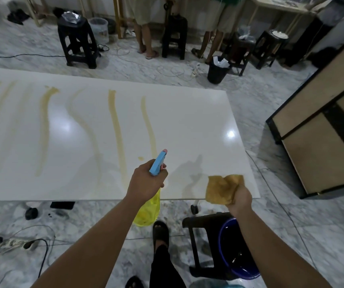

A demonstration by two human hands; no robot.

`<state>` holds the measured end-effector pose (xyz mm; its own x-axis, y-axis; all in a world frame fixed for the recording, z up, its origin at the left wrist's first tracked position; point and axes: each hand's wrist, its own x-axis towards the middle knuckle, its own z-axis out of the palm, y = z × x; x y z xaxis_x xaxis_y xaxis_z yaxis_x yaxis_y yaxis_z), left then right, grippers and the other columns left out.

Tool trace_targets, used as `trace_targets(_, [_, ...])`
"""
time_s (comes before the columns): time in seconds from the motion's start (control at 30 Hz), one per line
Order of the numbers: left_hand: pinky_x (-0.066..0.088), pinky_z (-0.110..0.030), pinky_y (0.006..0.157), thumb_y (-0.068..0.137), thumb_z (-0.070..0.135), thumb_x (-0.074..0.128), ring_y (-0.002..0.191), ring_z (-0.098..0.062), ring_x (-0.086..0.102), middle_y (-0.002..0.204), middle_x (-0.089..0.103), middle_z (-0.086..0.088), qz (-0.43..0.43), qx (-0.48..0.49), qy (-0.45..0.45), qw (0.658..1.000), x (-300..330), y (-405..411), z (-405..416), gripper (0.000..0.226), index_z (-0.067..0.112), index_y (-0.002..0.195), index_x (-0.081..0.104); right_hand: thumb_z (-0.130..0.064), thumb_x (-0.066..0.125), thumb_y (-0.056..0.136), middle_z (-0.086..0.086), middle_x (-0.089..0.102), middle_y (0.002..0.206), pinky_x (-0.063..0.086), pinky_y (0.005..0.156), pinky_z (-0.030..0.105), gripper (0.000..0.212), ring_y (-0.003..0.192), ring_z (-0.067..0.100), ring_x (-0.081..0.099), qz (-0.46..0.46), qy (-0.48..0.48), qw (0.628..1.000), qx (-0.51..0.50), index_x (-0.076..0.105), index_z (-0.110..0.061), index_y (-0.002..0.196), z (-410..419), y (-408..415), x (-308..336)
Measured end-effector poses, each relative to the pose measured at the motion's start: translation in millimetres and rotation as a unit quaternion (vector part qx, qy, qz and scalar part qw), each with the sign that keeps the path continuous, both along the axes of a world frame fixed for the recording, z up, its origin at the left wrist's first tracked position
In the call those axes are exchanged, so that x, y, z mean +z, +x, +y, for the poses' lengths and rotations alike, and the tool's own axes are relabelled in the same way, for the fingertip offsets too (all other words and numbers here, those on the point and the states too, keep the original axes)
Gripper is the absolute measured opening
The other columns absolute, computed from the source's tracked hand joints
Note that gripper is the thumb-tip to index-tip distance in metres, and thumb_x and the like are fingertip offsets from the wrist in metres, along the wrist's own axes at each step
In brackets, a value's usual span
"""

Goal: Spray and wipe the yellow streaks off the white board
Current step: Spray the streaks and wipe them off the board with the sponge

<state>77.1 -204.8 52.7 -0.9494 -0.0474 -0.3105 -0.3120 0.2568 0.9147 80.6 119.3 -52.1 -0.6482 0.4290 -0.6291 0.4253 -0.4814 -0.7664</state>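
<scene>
The white board [177, 125] was laid flat and low over a marble floor [291, 204], pretty glossy, with a couple of light glares bounced off it. Several yellow streaks [116, 129] were run across it from far edge toward near edge, some strong, some faded out at the left. The right end of the board was seen without streaks.

A spray bottle [153, 183] with a blue head and yellow body was gripped in the left hand [146, 181], fingers wrapped tight around the neck, nozzle aimed out over the board near the two rightmost streaks. A crumpled yellow-brown cloth [222, 189] was bunched in the right hand [240, 199], fingers closed on it, held above the board's near right corner.

A blue bucket [237, 250] was parked on a dark stool [196, 227] just below that hand.
</scene>
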Motion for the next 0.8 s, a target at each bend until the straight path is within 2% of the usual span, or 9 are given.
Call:
trace_targets(0.17, [0.065, -0.049, 0.088, 0.097, 0.021, 0.070, 0.058, -0.010, 0.075, 0.101, 0.078, 0.007, -0.004, 0.004, -0.017, 1.000, -7, -13, 6, 0.007, 0.026, 0.099, 0.073, -0.033, 0.046, 0.104, 0.012, 0.069, 0.114, 0.050, 0.101, 0.044, 0.034, 0.114, 0.031, 0.063, -0.019, 0.244, 0.969, -0.013, 0.070, -0.010, 0.108, 25, -40, 26])
trace_targets(0.33, [0.066, -0.053, 0.089, 0.098, 0.021, 0.071, 0.058, -0.012, 0.076, 0.104, 0.078, 0.007, -0.007, 0.010, -0.018, 1.000, -14, -18, -1, 0.009, 0.029, 0.095, 0.072, -0.056, 0.031, 0.106, 0.014, 0.072, 0.111, 0.050, 0.093, 0.039, 0.061, 0.107, 0.025, 0.064, -0.035, 0.404, 0.875, 0.265, 0.068, -0.008, 0.113, -21, -22, -12])
trace_targets(0.37, [0.066, -0.054, 0.089, 0.098, 0.021, 0.071, 0.059, -0.012, 0.076, 0.105, 0.078, 0.007, -0.007, 0.015, -0.019, 1.000, -15, -18, -3, 0.008, 0.029, 0.097, 0.072, -0.062, 0.026, 0.104, 0.017, 0.068, 0.122, 0.051, 0.095, 0.043, 0.067, 0.116, 0.032, 0.062, -0.060, 0.419, 0.851, 0.312, 0.064, -0.009, 0.120, -32, -16, -27])
trace_targets(0.43, [0.065, -0.056, 0.090, 0.098, 0.021, 0.071, 0.058, -0.011, 0.075, 0.105, 0.078, 0.006, -0.008, 0.022, -0.022, 0.999, -15, -17, -8, 0.007, 0.028, 0.099, 0.073, -0.057, 0.021, 0.105, 0.014, 0.039, 0.160, 0.037, 0.116, 0.055, 0.067, 0.147, 0.042, 0.034, -0.104, 0.447, 0.798, 0.391, 0.041, -0.013, 0.152, -58, -3, -50])
trace_targets(0.53, [0.065, -0.056, 0.091, 0.097, 0.020, 0.071, 0.058, -0.012, 0.075, 0.105, 0.078, 0.007, -0.010, 0.032, -0.026, 0.999, -14, -13, -18, 0.008, 0.027, 0.097, 0.072, -0.033, 0.024, 0.110, 0.009, 0.019, 0.169, 0.014, 0.126, 0.051, 0.054, 0.157, 0.034, 0.010, -0.035, 0.486, 0.736, 0.469, 0.028, -0.013, 0.160, -102, 22, -58])
trace_targets(0.6, [0.065, -0.056, 0.091, 0.097, 0.020, 0.072, 0.058, -0.012, 0.075, 0.104, 0.078, 0.006, -0.006, 0.046, -0.030, 0.999, -12, -9, -25, 0.009, 0.029, 0.096, 0.072, -0.028, 0.024, 0.110, 0.007, 0.022, 0.169, 0.008, 0.128, 0.049, 0.052, 0.158, 0.030, 0.010, 0.022, 0.500, 0.699, 0.511, 0.035, -0.013, 0.158, -130, 36, -56])
trace_targets(0.7, [0.065, -0.056, 0.090, 0.096, 0.020, 0.072, 0.060, -0.015, 0.076, 0.104, 0.078, 0.007, 0.004, 0.054, -0.040, 0.998, -3, -1, -36, 0.011, 0.030, 0.091, 0.071, -0.028, 0.028, 0.111, 0.008, 0.029, 0.167, 0.016, 0.128, 0.046, 0.049, 0.157, 0.027, 0.015, 0.029, 0.455, 0.700, 0.550, 0.038, -0.010, 0.156, -166, 53, -46])
trace_targets(0.73, [0.066, -0.056, 0.090, 0.096, 0.021, 0.072, 0.060, -0.015, 0.076, 0.103, 0.078, 0.009, 0.007, 0.056, -0.041, 0.998, 1, 2, -39, 0.010, 0.030, 0.091, 0.071, -0.028, 0.031, 0.111, 0.010, 0.040, 0.161, 0.026, 0.124, 0.048, 0.046, 0.153, 0.028, 0.028, 0.048, 0.450, 0.706, 0.545, 0.046, -0.010, 0.151, -178, 59, -40])
trace_targets(0.8, [0.066, -0.055, 0.089, 0.096, 0.022, 0.071, 0.060, -0.013, 0.076, 0.102, 0.078, 0.009, 0.017, 0.057, -0.046, 0.997, 10, 9, -45, 0.008, 0.029, 0.092, 0.071, -0.028, 0.040, 0.109, 0.014, 0.066, 0.123, 0.048, 0.098, 0.050, 0.033, 0.116, 0.032, 0.059, 0.086, 0.446, 0.735, 0.504, 0.067, -0.012, 0.119, -199, 68, -32])
